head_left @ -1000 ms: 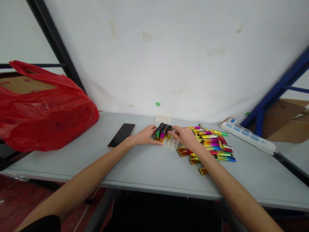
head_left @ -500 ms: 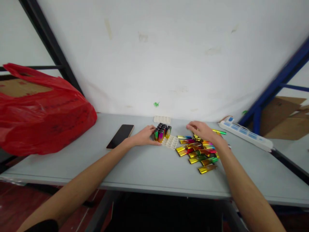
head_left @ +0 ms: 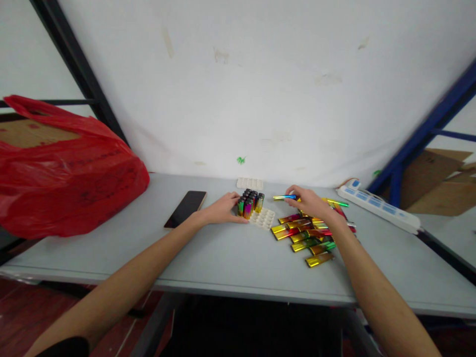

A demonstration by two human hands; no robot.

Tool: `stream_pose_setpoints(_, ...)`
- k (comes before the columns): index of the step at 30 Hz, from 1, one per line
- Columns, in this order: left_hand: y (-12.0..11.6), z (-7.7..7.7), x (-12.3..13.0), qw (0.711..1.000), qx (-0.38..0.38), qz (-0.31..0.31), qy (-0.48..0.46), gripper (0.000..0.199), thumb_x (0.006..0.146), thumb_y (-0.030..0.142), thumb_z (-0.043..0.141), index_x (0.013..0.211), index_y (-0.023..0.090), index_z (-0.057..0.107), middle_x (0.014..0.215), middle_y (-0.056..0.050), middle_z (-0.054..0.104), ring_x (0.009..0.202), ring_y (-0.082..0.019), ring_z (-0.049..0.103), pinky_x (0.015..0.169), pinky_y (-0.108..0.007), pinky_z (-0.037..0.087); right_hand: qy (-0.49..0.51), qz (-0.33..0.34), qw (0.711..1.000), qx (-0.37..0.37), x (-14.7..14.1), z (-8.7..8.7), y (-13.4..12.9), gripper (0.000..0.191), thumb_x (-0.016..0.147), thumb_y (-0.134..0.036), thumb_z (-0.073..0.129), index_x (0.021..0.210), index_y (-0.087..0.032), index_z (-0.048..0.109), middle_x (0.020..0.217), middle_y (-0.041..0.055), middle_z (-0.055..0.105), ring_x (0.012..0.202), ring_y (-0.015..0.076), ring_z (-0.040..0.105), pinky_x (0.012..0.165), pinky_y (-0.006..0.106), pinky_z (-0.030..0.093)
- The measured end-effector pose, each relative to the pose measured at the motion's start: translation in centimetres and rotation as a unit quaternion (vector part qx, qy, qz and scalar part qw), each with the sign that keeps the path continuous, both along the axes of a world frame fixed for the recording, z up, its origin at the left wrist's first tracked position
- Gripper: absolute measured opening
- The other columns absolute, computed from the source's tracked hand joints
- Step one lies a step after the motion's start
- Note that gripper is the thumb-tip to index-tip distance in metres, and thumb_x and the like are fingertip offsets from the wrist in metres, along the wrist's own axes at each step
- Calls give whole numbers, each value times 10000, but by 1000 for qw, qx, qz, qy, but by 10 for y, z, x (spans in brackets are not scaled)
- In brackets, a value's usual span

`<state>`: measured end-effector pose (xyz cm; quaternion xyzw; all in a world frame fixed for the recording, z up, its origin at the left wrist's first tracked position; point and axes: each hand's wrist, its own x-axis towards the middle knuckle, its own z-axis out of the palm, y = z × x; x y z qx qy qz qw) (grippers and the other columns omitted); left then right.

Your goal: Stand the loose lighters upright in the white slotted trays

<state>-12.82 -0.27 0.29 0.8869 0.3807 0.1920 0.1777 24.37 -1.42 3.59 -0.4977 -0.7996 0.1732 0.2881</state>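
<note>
L hand [head_left: 222,208] spread at upright lighters [head_left: 248,206], R hand [head_left: 307,202] pinching blue lighter [head_left: 284,197], gap to tray [head_left: 265,218], tbl edge [head_left: 223,287] well off

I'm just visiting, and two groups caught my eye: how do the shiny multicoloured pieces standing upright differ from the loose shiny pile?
The upright cluster of shiny, multicoloured, slim pieces stands with black tops up; the loose pile of shiny, multicoloured, slim pieces lies flat and overlapping. The cluster is compact, while the pile spreads wider. Both share a metallic-looking sheen.
</note>
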Motion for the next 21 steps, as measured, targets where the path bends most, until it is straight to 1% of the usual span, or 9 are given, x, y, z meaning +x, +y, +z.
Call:
stream_pose_setpoints(2,0,-1,0,1000,3,-3,-5,774,780,836,849,1195,184,792,1354,-162,702,1310,-412,634,1198,-512,527,99,0,995,7,-5,1,0,398,901,-591,810,1028,-219,747,770,6,712,706,204,621,701,332,482)
stream_pose_setpoints(5,1,-1,0,1000,6,-3,-6,794,784,843,840,1209,175,787,1356,-172,698,1307,-413,636,1193,-516,529,255,1,967,-12,-22,3,-1,551,814,-742,840,935,-217,725,737,-16,627,718,185,593,676,311,466)
stream_pose_setpoints(7,1,-1,0,1000,3,-4,-3,795,786,843,837,1214,174,787,1351,-171,699,1304,-412,641,1187,-509,531,329,3,944,-33,-35,3,-4,586,822,-794,807,927,-230,690,780,-11,639,746,178,596,677,296,465)
stream_pose_setpoints(9,1,-2,0,1000,1,-6,-6,784,789,838,839,1213,179,791,1342,-167,705,1298,-411,645,1185,-509,532,374,23,925,-63,-49,2,-8,615,832,-838,769,940,-249,626,829,-1,678,754,176,610,689,295,476)
stream_pose_setpoints(12,1,-3,0,1000,4,-5,-14,783,785,838,843,1214,185,794,1339,-163,714,1293,-409,644,1189,-517,532,386,73,912,-115,-65,-1,-15,645,835,-864,744,1000,-273,543,787,-21,680,668,164,593,694,312,487)
stream_pose_setpoints(14,1,-3,0,1000,6,-5,-16,788,780,841,844,1215,186,794,1344,-164,717,1296,-408,643,1193,-517,531,375,88,915,-124,-74,-4,-19,652,842,-856,742,1070,-275,551,705,-63,610,589,145,513,636,296,436)
stream_pose_setpoints(16,1,-4,-1,1000,6,-5,-16,789,783,840,841,1219,184,793,1356,-167,715,1305,-408,640,1200,-517,528,375,90,914,-124,-81,-7,-21,661,836,-856,750,1093,-273,573,652,-99,490,559,130,414,576,272,351)
stream_pose_setpoints(19,1,-3,-1,1000,5,-5,-17,793,793,836,835,1239,182,789,1369,-169,712,1315,-409,636,1207,-512,522,375,79,914,-131,-89,-11,-22,671,824,-912,719,916,-263,575,639,-99,340,567,125,321,545,265,292)
stream_pose_setpoints(21,0,-2,0,1000,3,-6,-16,794,797,835,833,1249,184,789,1371,-168,709,1316,-410,636,1207,-508,519,367,60,919,-133,-91,-13,-23,724,854,-964,628,741,-260,505,620,-80,307,563,127,296,537,278,290)
